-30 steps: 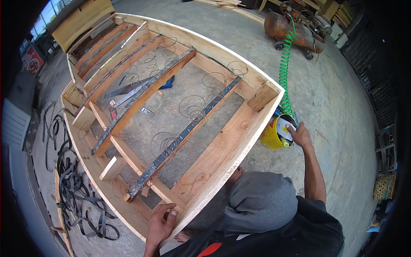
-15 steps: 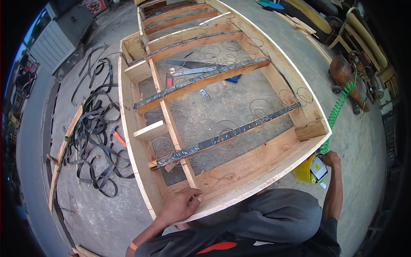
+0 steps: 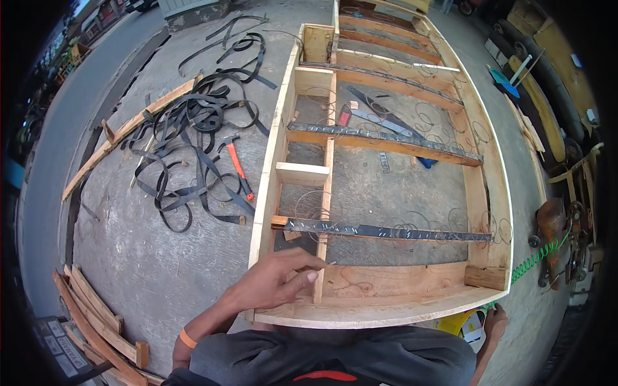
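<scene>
A long wooden frame (image 3: pixel 386 311) lies before me, with cross slats wrapped in dark strapping and wire coil springs along them. My left hand (image 3: pixel 278 280) is over its near left corner, by the end of a lengthwise wooden strip (image 3: pixel 320 283). Its fingers stretch to the right, with the thumb apart from them and nothing plainly held. Beyond the near right corner, my right hand (image 3: pixel 496 323) is at the side of a yellow bucket (image 3: pixel 452 322) that holds pale items. Its fingers are curled; what they grip is hidden. Something green shows at the fingertips.
Black webbing straps (image 3: pixel 206 119) lie tangled on the left floor, beside a hammer with an orange handle (image 3: pixel 237 168). Handsaws (image 3: pixel 385 119) lie inside the frame. Wood offcuts (image 3: pixel 96 315) are at the lower left. A green coiled hose (image 3: pixel 534 260) runs to a rusty compressor (image 3: pixel 552 228).
The view has swung left, so the frame appears farther right. My left hand's fingers have lifted and stretched out from the frame's corner. My right hand stays by the bucket.
</scene>
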